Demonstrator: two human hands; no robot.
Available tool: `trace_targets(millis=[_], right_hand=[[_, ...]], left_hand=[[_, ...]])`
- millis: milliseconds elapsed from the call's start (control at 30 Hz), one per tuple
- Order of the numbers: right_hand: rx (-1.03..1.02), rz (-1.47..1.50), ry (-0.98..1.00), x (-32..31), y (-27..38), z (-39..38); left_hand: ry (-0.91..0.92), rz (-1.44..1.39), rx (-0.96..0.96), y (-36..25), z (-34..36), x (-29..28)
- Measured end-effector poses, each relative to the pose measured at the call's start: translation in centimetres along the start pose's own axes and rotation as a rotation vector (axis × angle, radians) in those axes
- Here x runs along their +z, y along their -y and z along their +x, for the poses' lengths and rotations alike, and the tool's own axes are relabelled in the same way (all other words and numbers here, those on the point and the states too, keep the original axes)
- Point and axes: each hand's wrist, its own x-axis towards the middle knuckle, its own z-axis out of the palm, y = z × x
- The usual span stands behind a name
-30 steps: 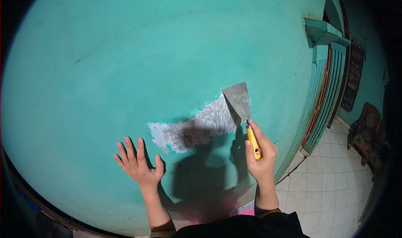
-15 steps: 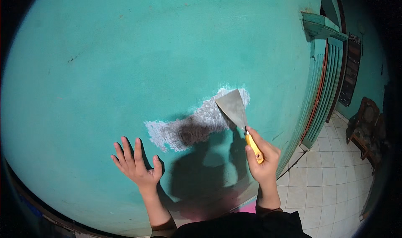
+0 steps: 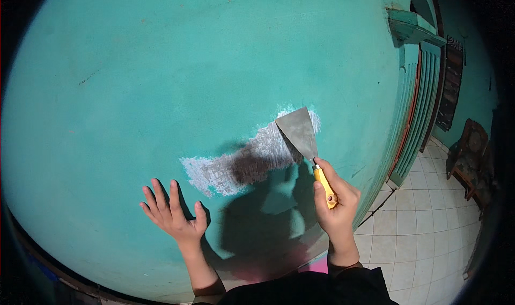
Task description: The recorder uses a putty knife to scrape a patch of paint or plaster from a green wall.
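A turquoise painted wall point(image 3: 161, 90) fills most of the view. Across its middle runs an uneven scraped patch point(image 3: 209, 173) of white and grey, where the paint is gone. My right hand point(image 3: 338, 200) is closed around the yellow handle of a putty knife point(image 3: 301, 133). Its wide metal blade points up and slightly left, over the upper right end of the patch; whether the edge touches the wall I cannot tell. Left of and below the patch, my left hand point(image 3: 177, 213) rests against the wall with fingers spread, holding nothing. Shadows darken part of the patch.
A fluted turquoise column point(image 3: 416, 111) with a ledge stands at the right end of the wall. Beyond it are a pale tiled floor point(image 3: 413, 219) and a dark wooden chair point(image 3: 469, 154). A dark hanging point(image 3: 450, 85) is on the far wall.
The putty knife's blade edge has shifted slightly upward and turned a little more upright. My left hand keeps its place on the wall; the whole view has shifted slightly.
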Motion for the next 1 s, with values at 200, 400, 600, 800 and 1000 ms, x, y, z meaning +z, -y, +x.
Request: trace_targets(millis=[200, 400, 600, 800, 1000], right_hand=[[-0.039, 0.034, -0.038, 0.8, -0.6, 0.1], [0.017, 0.042, -0.006, 1.2, -1.1, -0.2], [0.003, 0.049, -0.026, 1.4, -0.6, 0.3], [0.028, 0.034, -0.012, 1.2, -0.4, 0.2], [0.003, 0.041, -0.020, 1.2, -0.9, 0.2]], left_hand=[[-0.023, -0.001, 0.014, 0.0, 0.0, 1.0], [-0.016, 0.005, 0.018, 0.4, -0.1, 1.1], [0.021, 0.024, 0.029, 0.5, 0.1, 0.4], [0.014, 0.027, 0.030, 0.5, 0.3, 0.5], [0.017, 0.020, 0.039, 0.3, 0.2, 0.7]])
